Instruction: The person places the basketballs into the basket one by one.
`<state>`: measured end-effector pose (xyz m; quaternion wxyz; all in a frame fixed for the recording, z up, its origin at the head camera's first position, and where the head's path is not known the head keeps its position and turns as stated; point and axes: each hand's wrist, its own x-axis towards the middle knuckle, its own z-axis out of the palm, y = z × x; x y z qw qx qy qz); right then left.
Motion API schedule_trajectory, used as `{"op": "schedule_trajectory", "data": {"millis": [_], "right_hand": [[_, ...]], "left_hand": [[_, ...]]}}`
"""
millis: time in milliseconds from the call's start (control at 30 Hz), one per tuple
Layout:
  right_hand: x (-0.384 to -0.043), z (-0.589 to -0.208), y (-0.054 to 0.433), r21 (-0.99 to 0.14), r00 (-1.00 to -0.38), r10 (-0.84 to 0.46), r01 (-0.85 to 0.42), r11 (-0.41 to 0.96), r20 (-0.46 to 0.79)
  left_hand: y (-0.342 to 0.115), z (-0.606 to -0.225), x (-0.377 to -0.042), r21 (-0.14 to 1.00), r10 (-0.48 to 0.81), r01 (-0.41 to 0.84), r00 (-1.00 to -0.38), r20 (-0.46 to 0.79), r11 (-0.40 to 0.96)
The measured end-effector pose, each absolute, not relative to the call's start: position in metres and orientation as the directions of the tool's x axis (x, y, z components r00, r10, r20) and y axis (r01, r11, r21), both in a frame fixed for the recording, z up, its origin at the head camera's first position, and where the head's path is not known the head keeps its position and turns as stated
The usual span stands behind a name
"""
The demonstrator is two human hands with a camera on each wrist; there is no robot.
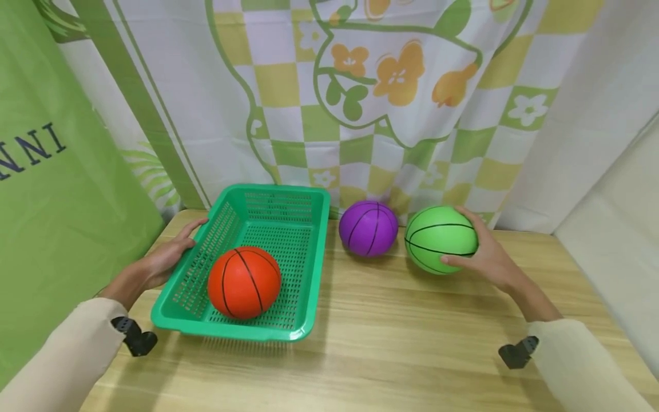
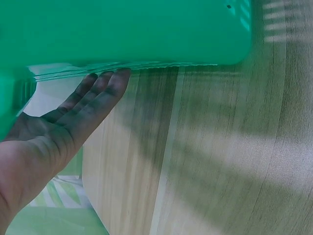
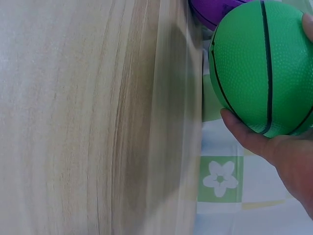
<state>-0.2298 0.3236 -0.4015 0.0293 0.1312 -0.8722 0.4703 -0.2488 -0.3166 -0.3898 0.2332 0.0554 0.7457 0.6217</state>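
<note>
Forearms [image 1: 77,349] are slanting in from the lower corners; the left hand [image 1: 167,258] is holding fingers [image 2: 100,105] fairly straight, the right hand [image 1: 489,256] apparently curving, thumb [image 1: 455,261] spread.

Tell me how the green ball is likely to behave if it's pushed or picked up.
The green ball would probably roll if pushed, being round. Its pebbled texture should help it resist slipping from the right hand. It's perhaps light, since that hand alone holds it.

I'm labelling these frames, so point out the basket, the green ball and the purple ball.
Basket [image 1: 278,236]: head view, on its bare mesh floor.
Green ball [image 1: 437,239]: head view, mid-surface.
Purple ball [image 1: 368,229]: head view, mid-surface.
</note>
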Motion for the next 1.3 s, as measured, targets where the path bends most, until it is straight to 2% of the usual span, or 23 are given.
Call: {"op": "schedule_trajectory", "data": {"millis": [400,833,1300], "right_hand": [[-0.220,-0.394,0.321,-0.783,-0.947,-0.248,-0.311,0.538,0.206],[-0.216,-0.377,0.315,-0.783,-0.949,-0.266,-0.294,0.548,0.169],[-0.217,-0.365,0.293,-0.770,-0.920,-0.328,-0.367,0.522,0.216]], "left_hand": [[-0.315,-0.390,-0.250,0.954,0.371,-0.201,-0.888,-0.273,0.221],[-0.313,-0.390,-0.249,0.953,0.364,-0.205,-0.889,-0.277,0.223],[-0.315,-0.390,-0.249,0.950,0.375,-0.199,-0.884,-0.280,0.239]]}}
